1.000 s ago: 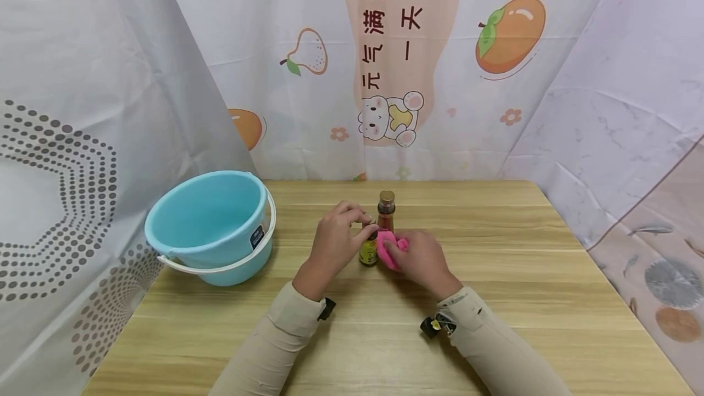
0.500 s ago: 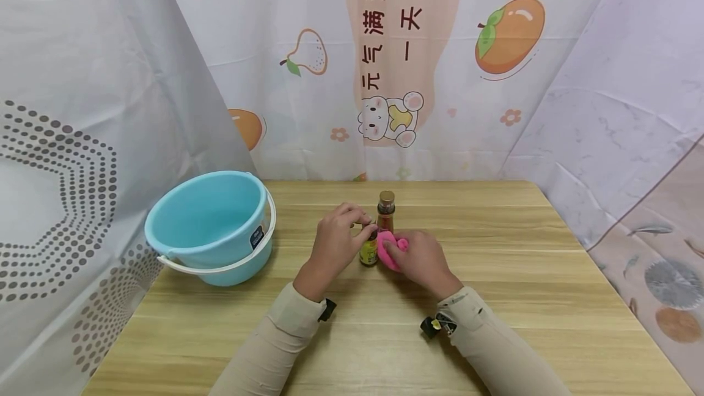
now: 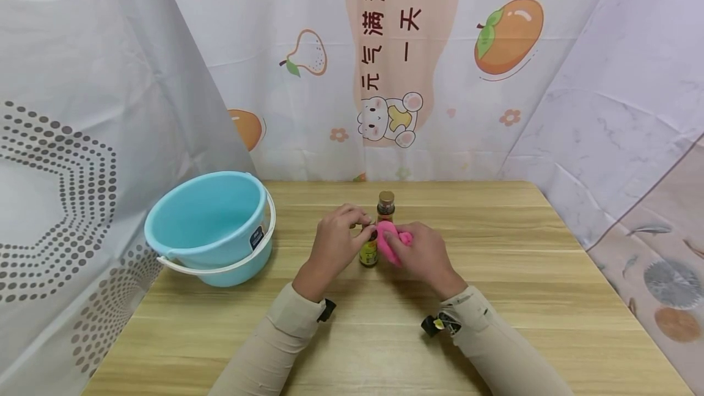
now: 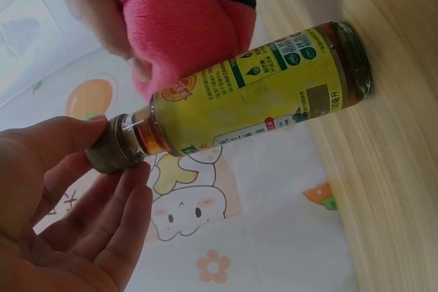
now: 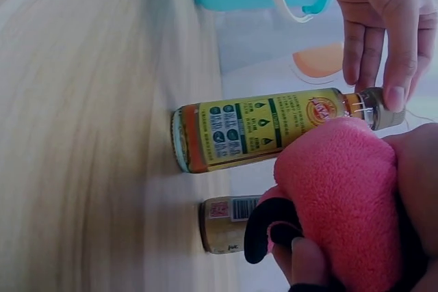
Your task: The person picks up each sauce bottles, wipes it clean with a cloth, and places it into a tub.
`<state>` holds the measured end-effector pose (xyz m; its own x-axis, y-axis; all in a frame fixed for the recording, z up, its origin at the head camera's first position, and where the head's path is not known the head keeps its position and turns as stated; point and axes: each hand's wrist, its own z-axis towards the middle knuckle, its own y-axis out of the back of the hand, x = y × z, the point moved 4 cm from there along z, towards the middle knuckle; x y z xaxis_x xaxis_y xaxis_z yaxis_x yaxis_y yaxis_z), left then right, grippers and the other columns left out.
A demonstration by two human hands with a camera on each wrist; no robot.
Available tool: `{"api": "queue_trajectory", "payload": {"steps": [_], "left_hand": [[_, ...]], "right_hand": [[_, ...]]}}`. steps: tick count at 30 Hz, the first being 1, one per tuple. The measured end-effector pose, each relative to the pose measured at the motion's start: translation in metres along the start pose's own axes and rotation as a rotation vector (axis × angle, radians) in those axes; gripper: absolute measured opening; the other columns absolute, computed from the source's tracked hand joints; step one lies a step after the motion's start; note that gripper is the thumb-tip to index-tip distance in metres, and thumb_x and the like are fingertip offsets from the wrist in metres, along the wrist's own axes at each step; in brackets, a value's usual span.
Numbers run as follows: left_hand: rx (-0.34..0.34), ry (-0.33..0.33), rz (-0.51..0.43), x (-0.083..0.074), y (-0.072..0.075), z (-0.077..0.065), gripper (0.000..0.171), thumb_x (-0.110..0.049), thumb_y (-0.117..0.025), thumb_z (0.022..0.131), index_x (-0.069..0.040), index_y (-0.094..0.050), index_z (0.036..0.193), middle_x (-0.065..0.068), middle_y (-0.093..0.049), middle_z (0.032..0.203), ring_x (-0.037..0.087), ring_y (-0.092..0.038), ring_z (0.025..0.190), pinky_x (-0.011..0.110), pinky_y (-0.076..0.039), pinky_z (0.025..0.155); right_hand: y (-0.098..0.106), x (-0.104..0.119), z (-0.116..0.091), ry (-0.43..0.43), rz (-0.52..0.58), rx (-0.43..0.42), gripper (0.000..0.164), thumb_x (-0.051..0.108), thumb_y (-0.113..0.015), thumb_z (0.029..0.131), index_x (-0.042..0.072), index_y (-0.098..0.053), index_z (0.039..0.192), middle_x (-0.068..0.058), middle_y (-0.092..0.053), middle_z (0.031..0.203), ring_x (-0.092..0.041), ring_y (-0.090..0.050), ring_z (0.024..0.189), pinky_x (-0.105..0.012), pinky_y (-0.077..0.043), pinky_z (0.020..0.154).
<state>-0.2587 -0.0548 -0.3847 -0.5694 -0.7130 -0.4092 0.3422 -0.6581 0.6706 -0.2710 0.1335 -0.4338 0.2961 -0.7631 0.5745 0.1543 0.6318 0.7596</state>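
Observation:
A small glass sauce bottle with a yellow label [image 4: 253, 94] stands upright on the wooden table. My left hand [image 3: 337, 240] pinches its brown screw cap [image 4: 113, 144] between thumb and fingertips. In my right hand [image 3: 426, 255] is a bunched pink plush cloth [image 5: 335, 196] with a dark trim. The cloth sits right at the label's side, near the bottle's neck in the right wrist view. Just behind, a second glass bottle [image 3: 386, 205] with a gold cap stands, its lower part hidden by the cloth and hand in the head view.
A light blue bucket [image 3: 206, 261] with a white handle stands at the left side of the table [image 3: 484, 310]. A printed white curtain [image 3: 308, 109] hangs along the table's back edge, with more curtains at both sides.
My right hand and the pink cloth have shifted slightly upward along the bottle, covering more of the bottle behind. My left hand keeps its place on the cap.

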Motion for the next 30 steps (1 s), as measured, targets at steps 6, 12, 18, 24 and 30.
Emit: {"api": "queue_trajectory", "payload": {"steps": [6,12,18,24,30], "left_hand": [[0.009,0.005,-0.021,0.000,0.000,0.000,0.010,-0.020,-0.084,0.089,-0.011,-0.080,0.092,0.000,-0.076,0.103,0.015,-0.074,0.088,0.027,-0.062,0.074],[0.015,0.007,-0.046,0.001,-0.001,0.000,0.009,-0.018,-0.084,0.089,-0.010,-0.080,0.091,0.001,-0.077,0.103,0.016,-0.075,0.088,0.028,-0.063,0.075],[0.020,0.001,-0.071,0.002,-0.001,0.000,0.007,-0.016,-0.083,0.090,-0.010,-0.080,0.093,0.000,-0.078,0.104,0.015,-0.075,0.093,0.026,-0.063,0.078],[0.013,-0.015,-0.069,0.002,-0.002,0.000,0.008,-0.015,-0.083,0.089,-0.009,-0.081,0.093,0.001,-0.078,0.105,0.015,-0.075,0.093,0.025,-0.063,0.077],[0.020,-0.011,-0.046,0.003,-0.004,0.000,0.010,-0.019,-0.082,0.090,-0.010,-0.080,0.094,0.000,-0.078,0.107,0.015,-0.075,0.095,0.027,-0.063,0.079]], "right_hand": [[0.006,0.006,-0.002,0.061,0.032,-0.078,0.036,0.044,-0.070,0.098,0.012,-0.082,0.109,-0.009,-0.077,0.101,-0.023,-0.072,0.089,-0.038,-0.058,0.069],[0.011,0.009,-0.003,0.107,0.039,-0.138,0.034,0.041,-0.071,0.097,0.010,-0.082,0.105,-0.010,-0.078,0.100,-0.025,-0.073,0.090,-0.042,-0.059,0.072],[0.014,0.011,-0.002,0.124,0.064,-0.184,0.032,0.041,-0.073,0.096,0.011,-0.082,0.105,-0.009,-0.077,0.100,-0.024,-0.073,0.090,-0.042,-0.059,0.072],[0.015,0.011,-0.002,0.137,0.099,-0.211,0.033,0.040,-0.074,0.096,0.011,-0.082,0.107,-0.010,-0.077,0.101,-0.023,-0.073,0.091,-0.040,-0.059,0.071],[0.010,0.007,-0.001,0.119,0.070,-0.178,0.033,0.041,-0.073,0.096,0.011,-0.082,0.107,-0.009,-0.077,0.103,-0.024,-0.073,0.093,-0.040,-0.060,0.072]]}}
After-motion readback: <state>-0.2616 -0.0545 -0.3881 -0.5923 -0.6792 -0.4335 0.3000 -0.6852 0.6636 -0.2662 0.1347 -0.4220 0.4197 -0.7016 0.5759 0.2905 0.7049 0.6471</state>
